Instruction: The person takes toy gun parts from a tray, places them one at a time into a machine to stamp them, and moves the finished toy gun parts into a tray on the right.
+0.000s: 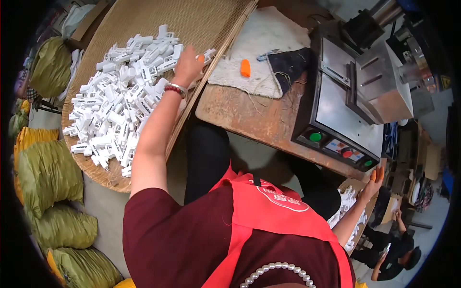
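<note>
White plastic toy guns with dark print [115, 103] lie heaped on a large round woven tray [91, 170] at my left. My left hand [188, 67] reaches over the heap's far right edge, its fingers closed around a white toy gun [209, 55] that sticks out beside the orange finger cover. The undersides of those fingers are hidden. My right hand [372, 186] is at the machine's near right corner, apart from any toy gun. Its fingers, with orange covers, are stretched out and appear to hold nothing.
A metal-topped machine [331, 115] with coloured buttons stands on the worn wooden table [230, 108]. A pale cloth [230, 69], dark fabric [290, 65] and an orange finger cover [245, 68] lie there. Green sacks [50, 175] line the left. Another person [396, 254] sits far right.
</note>
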Available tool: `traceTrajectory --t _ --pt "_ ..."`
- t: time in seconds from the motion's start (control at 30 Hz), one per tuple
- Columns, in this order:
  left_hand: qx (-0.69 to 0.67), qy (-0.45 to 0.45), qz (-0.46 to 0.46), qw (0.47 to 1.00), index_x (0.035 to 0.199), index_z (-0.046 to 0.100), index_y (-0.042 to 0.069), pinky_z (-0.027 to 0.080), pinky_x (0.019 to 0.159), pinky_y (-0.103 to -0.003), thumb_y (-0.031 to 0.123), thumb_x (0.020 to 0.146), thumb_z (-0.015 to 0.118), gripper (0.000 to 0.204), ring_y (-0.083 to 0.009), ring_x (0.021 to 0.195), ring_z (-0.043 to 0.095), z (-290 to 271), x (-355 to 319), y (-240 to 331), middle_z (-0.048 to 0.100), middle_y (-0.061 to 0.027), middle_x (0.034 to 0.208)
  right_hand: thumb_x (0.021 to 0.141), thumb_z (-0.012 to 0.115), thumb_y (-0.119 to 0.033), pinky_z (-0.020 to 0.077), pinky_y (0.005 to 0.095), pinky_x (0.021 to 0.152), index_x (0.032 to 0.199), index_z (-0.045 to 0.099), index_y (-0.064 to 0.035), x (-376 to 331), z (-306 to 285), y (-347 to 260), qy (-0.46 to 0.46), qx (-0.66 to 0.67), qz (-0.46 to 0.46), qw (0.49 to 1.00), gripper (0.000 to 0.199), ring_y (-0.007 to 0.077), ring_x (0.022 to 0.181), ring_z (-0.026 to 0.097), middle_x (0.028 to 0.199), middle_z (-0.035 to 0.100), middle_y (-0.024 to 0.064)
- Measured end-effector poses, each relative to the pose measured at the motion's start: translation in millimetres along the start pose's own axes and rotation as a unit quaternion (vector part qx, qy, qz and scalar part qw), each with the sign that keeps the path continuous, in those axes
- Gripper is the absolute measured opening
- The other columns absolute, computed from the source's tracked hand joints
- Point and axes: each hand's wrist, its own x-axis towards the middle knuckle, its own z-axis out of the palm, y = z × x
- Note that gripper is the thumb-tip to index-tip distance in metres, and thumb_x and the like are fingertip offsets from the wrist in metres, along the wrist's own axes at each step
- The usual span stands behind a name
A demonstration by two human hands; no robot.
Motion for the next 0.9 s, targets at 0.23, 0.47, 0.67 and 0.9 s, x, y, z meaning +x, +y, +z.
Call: traceTrajectory --t 0.23,0.47,0.67,0.9 --pt "0.072 -0.178 -0.036 0.981 0.124 0.044 -0.003 0.044 0.095 -0.046 0.029 0.069 0.071 0.069 -0.0452 0.111 0.051 94 48 -86 0.049 -0.0325 0.122 0.089 0.055 -0.001 0.0361 0.03 0.101 0.133 0.046 -0.0012 -14 39 -38 0.035 -0.141 -0.121 0.982 0.045 0.0208 0.122 0.046 0.133 0.049 0.0118" --pt "-0.064 0.125 0.039 0.989 0.116 0.056 -0.001 0.051 0.064 -0.042 0.016 0.082 0.058 0.038 -0.0335 0.074 0.065 -31 3 3 0.066 -0.0228 0.083 0.087 0.054 -0.003 0.0316 0.0334 0.104 0.124 0.054 -0.0026 30 90 -80 -0.043 -0.16 -0.249 0.954 0.037 0.0266 0.121 0.047 0.128 0.053 0.0122" --pt "-0.428 -0.083 0.151 0.887 0.113 0.059 0.0 0.045 0.046 -0.024 0.032 0.094 0.053 0.038 -0.0121 0.055 0.056 11 -73 238 0.06 -0.0043 0.078 0.085 0.057 -0.012 0.0391 0.0388 0.09 0.099 0.061 -0.0032 107 153 -80 -0.112 -0.047 -0.336 0.934 0.018 0.0336 0.1 0.053 0.104 0.061 0.0144" --pt "-0.143 -0.063 0.387 0.909 0.128 0.047 0.001 0.041 0.093 -0.039 0.012 0.083 0.064 0.049 -0.0369 0.108 0.048 73 -132 300 0.048 -0.0211 0.127 0.076 0.069 -0.012 0.0436 0.0403 0.08 0.092 0.063 -0.004 136 178 -61 -0.016 0.029 -0.267 0.963 0.019 0.0337 0.092 0.055 0.091 0.061 0.0146"
